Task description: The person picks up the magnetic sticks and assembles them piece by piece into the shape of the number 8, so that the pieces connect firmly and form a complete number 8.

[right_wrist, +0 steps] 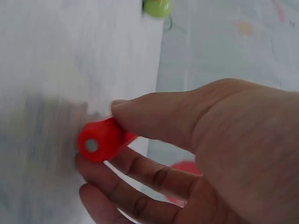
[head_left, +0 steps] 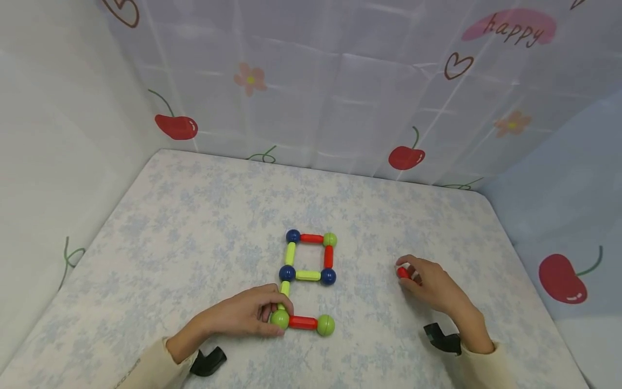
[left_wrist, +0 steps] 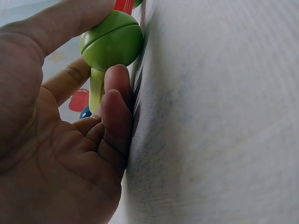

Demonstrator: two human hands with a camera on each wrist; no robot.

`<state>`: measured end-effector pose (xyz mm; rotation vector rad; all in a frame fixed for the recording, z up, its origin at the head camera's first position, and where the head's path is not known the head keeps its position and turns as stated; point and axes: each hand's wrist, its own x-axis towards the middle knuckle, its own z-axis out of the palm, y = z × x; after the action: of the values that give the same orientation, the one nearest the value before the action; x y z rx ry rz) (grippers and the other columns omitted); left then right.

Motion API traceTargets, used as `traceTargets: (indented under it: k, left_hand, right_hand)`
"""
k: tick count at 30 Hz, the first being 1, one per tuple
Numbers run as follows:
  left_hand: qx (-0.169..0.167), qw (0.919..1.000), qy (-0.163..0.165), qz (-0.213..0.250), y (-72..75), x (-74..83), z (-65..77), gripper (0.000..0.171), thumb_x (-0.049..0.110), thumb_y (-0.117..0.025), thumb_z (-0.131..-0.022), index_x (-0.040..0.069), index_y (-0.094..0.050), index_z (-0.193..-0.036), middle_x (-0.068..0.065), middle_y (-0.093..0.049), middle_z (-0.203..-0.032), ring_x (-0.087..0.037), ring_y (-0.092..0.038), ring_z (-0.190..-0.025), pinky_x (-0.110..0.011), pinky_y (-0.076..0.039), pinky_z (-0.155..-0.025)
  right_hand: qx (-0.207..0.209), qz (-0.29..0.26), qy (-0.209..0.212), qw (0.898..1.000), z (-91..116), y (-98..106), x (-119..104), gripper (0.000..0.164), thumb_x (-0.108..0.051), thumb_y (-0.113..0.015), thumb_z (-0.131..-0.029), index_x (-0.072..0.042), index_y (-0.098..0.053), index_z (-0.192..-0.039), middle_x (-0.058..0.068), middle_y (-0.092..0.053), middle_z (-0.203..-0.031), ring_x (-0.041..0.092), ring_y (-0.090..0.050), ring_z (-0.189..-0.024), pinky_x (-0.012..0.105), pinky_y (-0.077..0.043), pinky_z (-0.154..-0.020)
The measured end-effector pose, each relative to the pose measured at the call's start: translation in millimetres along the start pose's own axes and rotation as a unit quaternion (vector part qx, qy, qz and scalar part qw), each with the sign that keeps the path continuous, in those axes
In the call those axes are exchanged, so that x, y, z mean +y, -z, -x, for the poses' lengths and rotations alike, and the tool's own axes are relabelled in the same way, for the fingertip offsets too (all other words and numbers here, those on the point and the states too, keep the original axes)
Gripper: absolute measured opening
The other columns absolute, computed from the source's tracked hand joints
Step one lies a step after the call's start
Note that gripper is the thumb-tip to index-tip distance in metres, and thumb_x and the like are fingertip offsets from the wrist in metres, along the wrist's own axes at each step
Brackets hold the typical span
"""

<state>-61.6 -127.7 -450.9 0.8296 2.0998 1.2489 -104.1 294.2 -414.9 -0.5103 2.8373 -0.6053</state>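
A flat figure of magnetic rods and balls lies on the table. Its upper part is a square with blue balls (head_left: 287, 273), a green ball (head_left: 330, 239), red rods (head_left: 311, 238) and yellow-green rods (head_left: 308, 275). From the square's lower left corner another yellow-green rod runs down to a green ball (left_wrist: 112, 42). My left hand (head_left: 250, 313) grips that ball between thumb and fingers. A red rod (head_left: 303, 322) links it to another green ball (head_left: 325, 325). To the right of the figure, my right hand (head_left: 432, 283) pinches a loose red magnetic rod (right_wrist: 100, 140), whose metal end shows in the right wrist view.
A pale floral cloth covers the table (head_left: 194, 210). Behind it hangs a curtain (head_left: 320, 108) with printed cherries and flowers, and pale walls (head_left: 58, 135) stand at both sides. A black strap piece (head_left: 209, 362) sticks out by the left wrist, another (head_left: 443, 339) by the right.
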Motion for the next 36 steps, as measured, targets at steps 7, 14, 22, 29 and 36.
traceTargets:
  k: [7, 14, 22, 29, 36]
  left_hand:
    - [0.0, 1.0, 0.002, -0.001, 0.7, -0.1, 0.5, 0.025, 0.033, -0.078, -0.088, 0.03, -0.069, -0.111, 0.004, -0.051, -0.09, -0.006, -0.049, -0.071, -0.018, -0.042, -0.063]
    - [-0.003, 1.0, -0.001, 0.001, 1.6, -1.7, 0.1, 0.025, 0.034, -0.078, -0.088, 0.029, -0.069, -0.112, 0.004, -0.051, -0.09, -0.005, -0.049, -0.072, -0.018, -0.042, -0.063]
    - [-0.004, 1.0, -0.004, 0.0, 1.8, -2.7, 0.2, 0.026, 0.034, -0.078, -0.089, 0.029, -0.069, -0.112, 0.004, -0.051, -0.09, -0.005, -0.05, -0.072, -0.018, -0.043, -0.063]
    - [-0.004, 1.0, -0.001, -0.002, 2.4, -2.5, -0.6, 0.025, 0.034, -0.078, -0.089, 0.03, -0.069, -0.112, 0.004, -0.051, -0.09, -0.005, -0.049, -0.071, -0.018, -0.042, -0.063]
    - [0.001, 1.0, -0.004, -0.005, 2.6, -2.3, -0.1, 0.026, 0.034, -0.078, -0.089, 0.029, -0.069, -0.112, 0.004, -0.051, -0.09, -0.004, -0.049, -0.071, -0.018, -0.042, -0.062]
  right_hand:
    - [0.014, -0.043, 0.045, 0.998, -11.9, -18.7, -45.3, 0.024, -0.008, -0.07, -0.093, -0.012, -0.062, -0.116, -0.001, -0.067, -0.099, 0.008, -0.065, -0.078, 0.023, -0.053, -0.067]
    - [0.041, -0.144, 0.083, 0.985, -16.9, -37.9, -80.9, 0.026, -0.011, -0.071, -0.094, -0.015, -0.058, -0.116, -0.001, -0.068, -0.104, 0.008, -0.07, -0.084, 0.025, -0.057, -0.077]
    - [-0.038, -0.33, 0.074, 0.94, -14.0, -62.2, -99.1, 0.027, -0.017, -0.067, -0.098, -0.011, -0.052, -0.119, 0.011, -0.067, -0.11, 0.014, -0.074, -0.089, 0.028, -0.059, -0.076]
    - [-0.078, -0.338, 0.054, 0.937, -15.8, -73.5, -102.9, 0.03, -0.015, -0.065, -0.099, -0.003, -0.047, -0.12, 0.015, -0.069, -0.108, 0.015, -0.073, -0.082, 0.023, -0.056, -0.072]
    - [-0.072, -0.319, 0.033, 0.944, -22.3, -79.3, -102.8, 0.035, -0.021, -0.066, -0.099, -0.003, -0.043, -0.118, 0.011, -0.072, -0.099, 0.012, -0.069, -0.074, 0.024, -0.053, -0.069]
